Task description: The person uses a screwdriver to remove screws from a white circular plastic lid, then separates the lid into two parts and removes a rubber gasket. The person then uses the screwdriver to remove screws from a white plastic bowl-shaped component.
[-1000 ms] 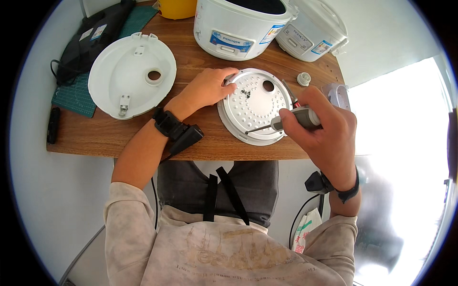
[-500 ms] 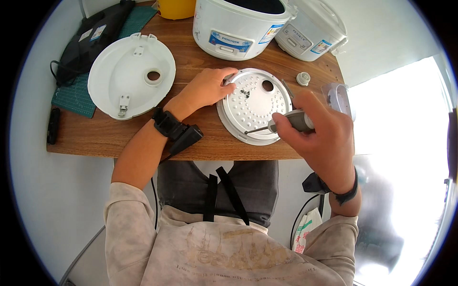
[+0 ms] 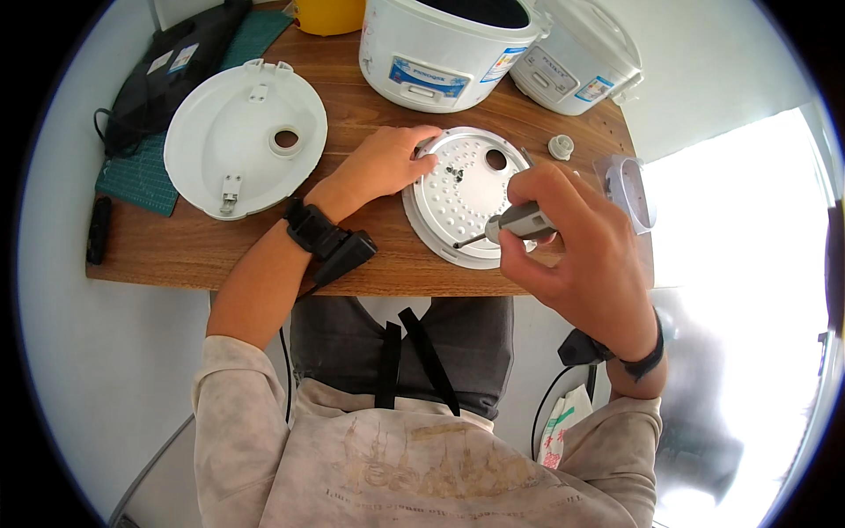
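Note:
A round silvery inner lid plate (image 3: 471, 201) with raised dimples and one round hole lies on the table near its front edge. My left hand (image 3: 387, 165) holds the plate's upper left rim, thumb on top and fingers along the edge. In my right hand (image 3: 585, 238) is a grey-and-white screwdriver (image 3: 521, 223), gripped between thumb and fingers. Its thin shaft slants down to the left, with the tip at the plate's lower left rim. Part of the plate's right side is hidden behind my right hand. Left of my left arm lies a white rice cooker lid shell (image 3: 242, 180).
At the back stand a white rice cooker body (image 3: 400, 48) and a second, lidded rice cooker (image 3: 585, 53). A small white cap (image 3: 561, 147) and a clear plastic container (image 3: 635, 189) sit at the right. A black bag (image 3: 167, 84) lies on a green cutting mat (image 3: 132, 189).
My right hand has shifted slightly left and tilted the screwdriver handle up, its tip staying near the same spot on the rim. My left hand keeps its hold.

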`<action>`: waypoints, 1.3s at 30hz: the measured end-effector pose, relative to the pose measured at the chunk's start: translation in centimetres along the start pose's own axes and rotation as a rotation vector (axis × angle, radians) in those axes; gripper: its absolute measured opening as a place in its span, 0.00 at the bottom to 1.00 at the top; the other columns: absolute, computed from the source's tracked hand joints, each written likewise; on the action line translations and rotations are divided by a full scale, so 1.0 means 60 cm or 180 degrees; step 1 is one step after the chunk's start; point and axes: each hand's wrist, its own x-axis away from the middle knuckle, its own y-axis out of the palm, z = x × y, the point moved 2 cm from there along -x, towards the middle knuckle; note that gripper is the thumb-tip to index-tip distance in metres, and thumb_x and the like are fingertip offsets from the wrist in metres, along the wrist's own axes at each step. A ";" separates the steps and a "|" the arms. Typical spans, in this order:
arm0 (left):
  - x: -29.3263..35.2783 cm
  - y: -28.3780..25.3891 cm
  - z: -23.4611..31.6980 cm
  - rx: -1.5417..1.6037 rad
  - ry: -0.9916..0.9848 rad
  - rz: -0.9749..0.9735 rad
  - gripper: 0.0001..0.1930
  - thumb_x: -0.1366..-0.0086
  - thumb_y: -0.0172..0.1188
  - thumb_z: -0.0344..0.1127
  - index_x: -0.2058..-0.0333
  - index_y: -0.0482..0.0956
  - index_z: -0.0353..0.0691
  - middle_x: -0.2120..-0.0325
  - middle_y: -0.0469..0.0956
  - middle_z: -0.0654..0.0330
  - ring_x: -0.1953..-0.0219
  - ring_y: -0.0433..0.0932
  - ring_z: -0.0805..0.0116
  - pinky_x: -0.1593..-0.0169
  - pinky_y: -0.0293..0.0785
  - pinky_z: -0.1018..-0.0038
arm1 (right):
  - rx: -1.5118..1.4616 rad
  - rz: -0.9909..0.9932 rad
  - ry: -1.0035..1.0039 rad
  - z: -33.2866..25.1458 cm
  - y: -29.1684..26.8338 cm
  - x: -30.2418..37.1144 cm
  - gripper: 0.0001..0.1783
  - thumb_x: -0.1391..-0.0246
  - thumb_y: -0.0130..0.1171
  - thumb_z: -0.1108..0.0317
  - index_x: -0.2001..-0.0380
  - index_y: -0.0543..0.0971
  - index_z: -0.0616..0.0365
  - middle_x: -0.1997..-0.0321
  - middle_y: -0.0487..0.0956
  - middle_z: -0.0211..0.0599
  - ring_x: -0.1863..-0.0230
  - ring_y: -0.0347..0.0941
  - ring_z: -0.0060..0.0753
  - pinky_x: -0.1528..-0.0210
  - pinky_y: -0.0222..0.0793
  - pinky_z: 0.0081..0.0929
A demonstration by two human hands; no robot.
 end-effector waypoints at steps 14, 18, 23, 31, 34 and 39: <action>0.000 0.001 -0.005 -0.0046 -0.0011 0.0036 0.25 0.34 0.62 0.40 0.40 0.74 0.41 0.75 0.81 0.51 0.75 0.78 0.63 0.68 0.74 0.67 | -0.0095 0.0172 0.0209 0.004 0.004 0.000 0.16 0.47 0.68 0.67 0.59 0.73 0.55 0.69 0.79 0.36 0.74 0.76 0.42 0.70 0.71 0.34; 0.000 0.006 -0.013 -0.0063 0.0087 0.0143 0.24 0.34 0.62 0.40 0.40 0.74 0.41 0.77 0.80 0.52 0.78 0.76 0.64 0.69 0.73 0.68 | 0.0026 -0.0002 0.0337 0.000 -0.003 0.000 0.17 0.47 0.68 0.67 0.57 0.73 0.55 0.73 0.79 0.36 0.73 0.76 0.42 0.70 0.70 0.33; 0.001 0.002 -0.007 0.0014 -0.0038 0.0059 0.24 0.34 0.62 0.39 0.40 0.74 0.41 0.76 0.80 0.51 0.78 0.76 0.64 0.69 0.73 0.68 | 0.0761 0.0214 0.0186 0.005 -0.003 0.010 0.19 0.49 0.69 0.69 0.55 0.74 0.55 0.75 0.78 0.35 0.72 0.76 0.43 0.68 0.71 0.33; 0.002 -0.007 0.013 -0.0046 -0.0186 -0.0033 0.23 0.36 0.62 0.38 0.44 0.76 0.35 0.59 0.83 0.42 0.61 0.83 0.49 0.53 0.78 0.62 | -0.0281 0.0256 0.0099 0.013 0.007 0.016 0.21 0.50 0.69 0.70 0.54 0.73 0.60 0.64 0.78 0.39 0.67 0.77 0.42 0.66 0.73 0.34; 0.005 -0.008 0.013 -0.0023 -0.0207 -0.0030 0.23 0.36 0.62 0.38 0.44 0.76 0.35 0.60 0.83 0.42 0.61 0.83 0.50 0.53 0.78 0.62 | 0.0424 0.0205 -0.0245 0.007 -0.001 0.013 0.24 0.51 0.71 0.67 0.53 0.73 0.59 0.63 0.78 0.39 0.66 0.77 0.42 0.66 0.73 0.33; 0.006 -0.009 0.015 -0.0060 -0.0130 0.0000 0.23 0.36 0.62 0.38 0.44 0.76 0.35 0.60 0.83 0.42 0.61 0.83 0.50 0.53 0.78 0.62 | 0.0706 0.0115 0.0130 0.009 -0.007 0.021 0.28 0.53 0.74 0.63 0.51 0.73 0.57 0.62 0.78 0.40 0.64 0.77 0.42 0.64 0.74 0.33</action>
